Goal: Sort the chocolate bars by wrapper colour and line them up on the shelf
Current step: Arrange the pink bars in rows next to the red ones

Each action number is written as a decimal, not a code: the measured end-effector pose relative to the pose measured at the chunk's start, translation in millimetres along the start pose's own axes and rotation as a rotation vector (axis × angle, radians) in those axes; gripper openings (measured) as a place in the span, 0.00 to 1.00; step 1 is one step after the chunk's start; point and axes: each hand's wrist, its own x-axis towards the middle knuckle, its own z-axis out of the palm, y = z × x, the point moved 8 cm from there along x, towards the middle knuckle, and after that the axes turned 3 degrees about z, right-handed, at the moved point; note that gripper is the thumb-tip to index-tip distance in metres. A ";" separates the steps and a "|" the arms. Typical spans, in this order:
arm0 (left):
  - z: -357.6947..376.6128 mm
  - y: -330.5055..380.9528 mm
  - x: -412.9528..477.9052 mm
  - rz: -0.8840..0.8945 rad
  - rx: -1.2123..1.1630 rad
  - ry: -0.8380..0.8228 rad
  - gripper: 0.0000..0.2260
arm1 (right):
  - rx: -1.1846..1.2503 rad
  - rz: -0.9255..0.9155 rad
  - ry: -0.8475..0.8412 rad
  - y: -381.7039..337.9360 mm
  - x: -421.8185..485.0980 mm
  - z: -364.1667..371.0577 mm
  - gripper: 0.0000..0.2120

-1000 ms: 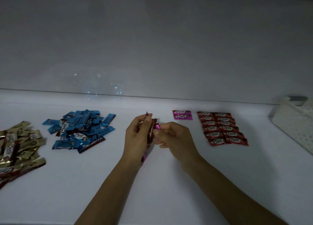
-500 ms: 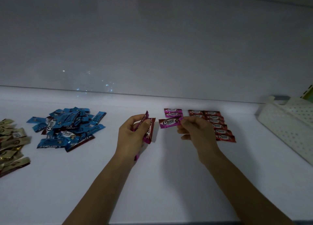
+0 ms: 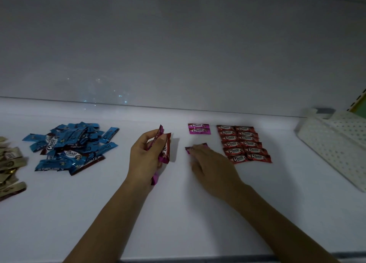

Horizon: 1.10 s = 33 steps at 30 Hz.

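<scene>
— Chocolate bars in red wrappers (image 3: 244, 144), where are they?
— In two neat columns toward the back edge of the shelf (image 3: 178, 213), right of its middle. The magenta pair (image 3: 199, 128) lies just left of them, one bar behind the other.
— And the rest?
— The blue bars (image 3: 73, 148) are a loose heap left of the middle, and the gold bars (image 3: 10, 167) a heap cut off at the left edge.
— The left grip (image 3: 146, 157)?
— Raised over the middle, fingers and thumb curled round a bunch of magenta bars (image 3: 165, 144) held on end.
— The right grip (image 3: 212, 165)?
— Palm down, fingers laid over a single magenta bar (image 3: 196, 148) on the shelf, in front of the magenta pair and apart from it. Whether the thumb pinches it I cannot tell.
— Anything else?
— A white perforated basket (image 3: 336, 144) by the right edge
</scene>
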 end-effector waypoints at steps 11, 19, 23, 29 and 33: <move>-0.4 -0.1 -0.4 -0.006 0.012 0.011 0.07 | -0.087 0.100 -0.092 25.2 43.1 22.1 0.23; 0.3 0.9 0.0 0.005 0.012 0.002 0.08 | 0.184 0.084 0.089 11.2 37.6 -5.2 0.22; 4.3 3.4 -0.2 0.037 -0.012 -0.053 0.07 | 0.919 0.273 -0.048 -21.6 23.7 -10.7 0.13; 6.8 10.0 -4.5 0.106 -0.024 -0.077 0.07 | 1.268 0.428 -0.031 -18.0 15.1 -3.3 0.05; -0.9 4.9 0.6 0.084 0.015 -0.027 0.06 | 1.290 0.470 0.012 -4.3 8.7 -6.4 0.07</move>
